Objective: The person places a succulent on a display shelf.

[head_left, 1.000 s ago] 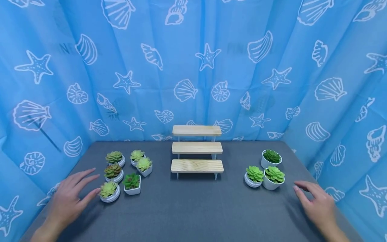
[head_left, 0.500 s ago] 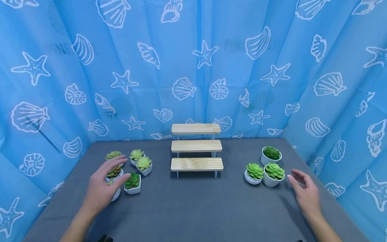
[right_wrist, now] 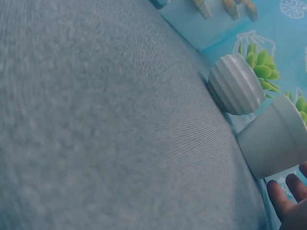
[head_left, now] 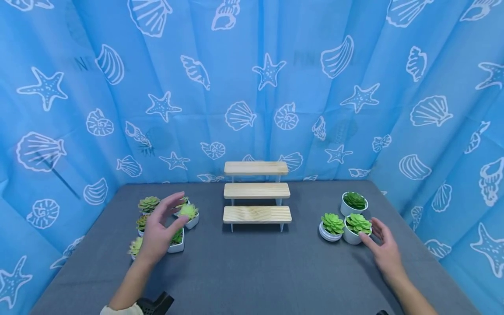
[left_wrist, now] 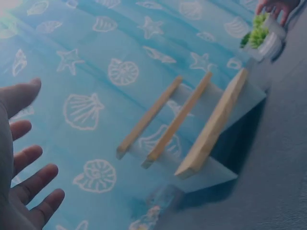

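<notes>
My left hand (head_left: 161,229) hovers above the left group of potted succulents, fingers spread and holding nothing. It is nearest the pale green succulent (head_left: 189,211) and the dark green one (head_left: 178,237), and partly hides several others. At the right, my right hand (head_left: 383,251) reaches round the smooth white pot (head_left: 351,237) with a bright green succulent, thumb in front and fingers on its right side. In the right wrist view its fingertips (right_wrist: 274,187) lie close by the smooth pot (right_wrist: 273,139); whether they touch is unclear.
A three-step wooden shelf (head_left: 257,214) stands mid-table near the back. Beside the smooth pot are a ribbed pot (head_left: 330,235) and a dark green succulent (head_left: 354,201). Reddish (head_left: 141,222) and light green succulents (head_left: 135,246) sit far left. A blue shell-print curtain (head_left: 244,87) surrounds the grey table (head_left: 252,271).
My left hand has moved right and forward, from beside the left plants to above them. My right hand has moved left up to the smooth white pot. The plants have not moved.
</notes>
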`<state>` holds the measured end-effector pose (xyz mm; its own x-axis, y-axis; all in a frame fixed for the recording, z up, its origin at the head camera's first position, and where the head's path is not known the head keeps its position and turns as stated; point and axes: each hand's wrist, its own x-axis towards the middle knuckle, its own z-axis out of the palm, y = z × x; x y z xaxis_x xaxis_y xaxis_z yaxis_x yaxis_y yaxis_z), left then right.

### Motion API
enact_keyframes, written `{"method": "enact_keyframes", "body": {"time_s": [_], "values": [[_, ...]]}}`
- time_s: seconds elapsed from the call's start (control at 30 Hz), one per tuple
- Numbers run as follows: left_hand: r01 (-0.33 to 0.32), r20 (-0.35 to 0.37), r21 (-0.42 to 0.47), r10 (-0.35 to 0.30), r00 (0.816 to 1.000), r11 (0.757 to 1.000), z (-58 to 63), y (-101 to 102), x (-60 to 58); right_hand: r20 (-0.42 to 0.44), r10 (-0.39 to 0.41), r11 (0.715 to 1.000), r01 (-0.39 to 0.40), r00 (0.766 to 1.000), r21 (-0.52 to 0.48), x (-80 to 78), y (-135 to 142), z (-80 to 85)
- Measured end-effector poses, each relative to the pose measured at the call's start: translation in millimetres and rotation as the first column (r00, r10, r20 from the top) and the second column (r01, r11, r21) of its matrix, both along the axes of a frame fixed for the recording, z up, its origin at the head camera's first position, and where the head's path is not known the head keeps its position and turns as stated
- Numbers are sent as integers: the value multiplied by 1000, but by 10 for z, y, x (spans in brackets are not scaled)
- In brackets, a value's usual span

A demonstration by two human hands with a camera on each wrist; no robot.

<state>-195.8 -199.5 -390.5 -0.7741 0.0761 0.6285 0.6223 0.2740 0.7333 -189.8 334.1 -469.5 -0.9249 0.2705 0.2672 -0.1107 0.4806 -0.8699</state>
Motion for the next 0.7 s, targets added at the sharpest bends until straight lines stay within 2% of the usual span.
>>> {"method": "enact_keyframes", "body": {"time_s": [0.07,0.17,0.33,0.47,0.53,0.7], "values": [[44,28,21,-44,999,999,-19,49,-3,23,27,999,-28,999,21,0,9,-8],[69,81,13,-70,994,998,-56,127,-14,65,58,997,-61,996,41,-12,23,-11],[65,177,15,-66,982,998,-163,237,-74,138,85,994,-93,987,54,-60,29,5],[61,248,29,-67,966,998,-277,309,-115,186,72,992,-89,980,86,-103,36,-6],[59,286,49,-71,956,997,-323,344,-140,185,60,991,-80,981,104,-114,44,-24],[51,381,121,-93,920,991,-408,410,-208,110,44,991,-58,993,119,-106,45,-66]]}}
